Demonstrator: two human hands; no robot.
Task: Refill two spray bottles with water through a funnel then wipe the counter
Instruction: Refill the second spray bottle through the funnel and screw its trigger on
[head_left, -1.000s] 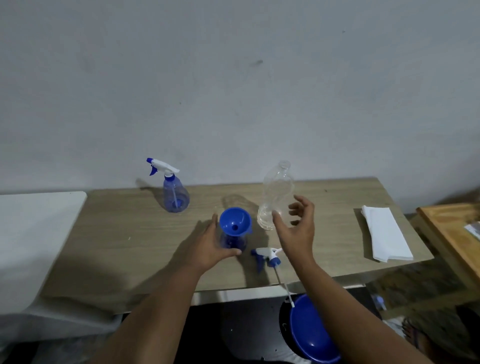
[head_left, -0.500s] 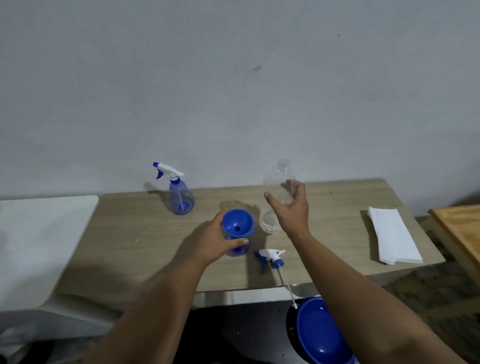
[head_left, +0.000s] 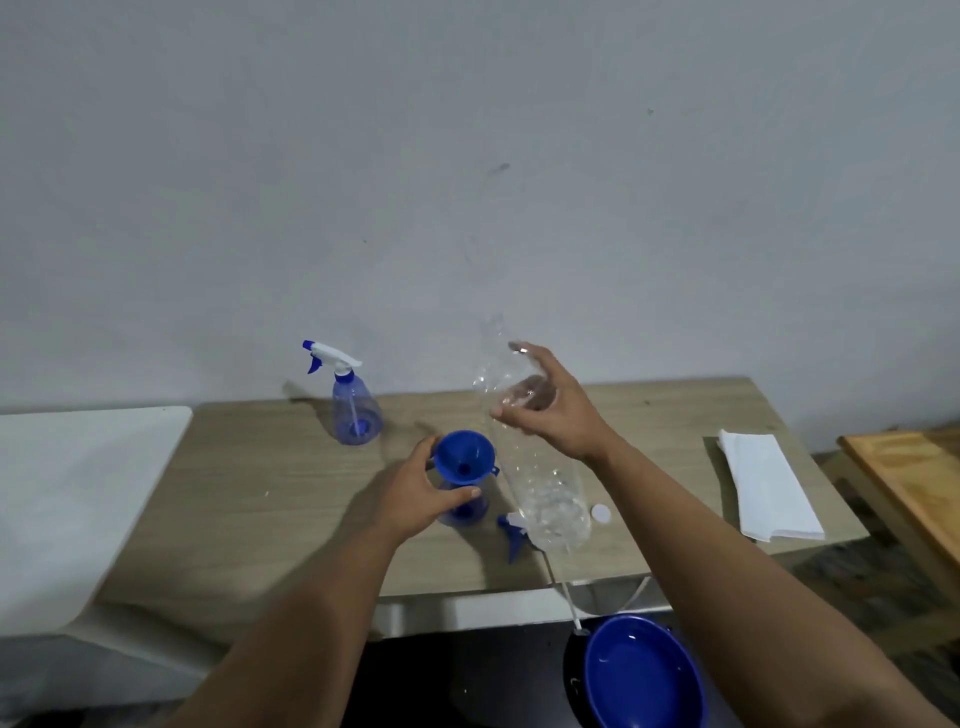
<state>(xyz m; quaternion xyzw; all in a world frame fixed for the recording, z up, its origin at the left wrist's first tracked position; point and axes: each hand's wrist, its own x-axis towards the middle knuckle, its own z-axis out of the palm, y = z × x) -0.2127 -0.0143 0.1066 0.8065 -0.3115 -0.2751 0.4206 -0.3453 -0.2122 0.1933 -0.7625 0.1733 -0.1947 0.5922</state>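
Our right hand (head_left: 545, 410) grips the lifted clear water bottle (head_left: 540, 467) while our left (head_left: 415, 493) holds the funnel-topped spray bottle (head_left: 462, 506); pour slowly into the blue funnel (head_left: 464, 460).

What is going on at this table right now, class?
A person is refilling spray bottles. The left hand holds the open spray bottle with the blue funnel seated in its neck. The right hand grips the clear water bottle, lifted off the table and tilted, its cap lying nearby. The removed sprayer head lies beside it. A second spray bottle stands capped at the back, and a white cloth waits on the right.
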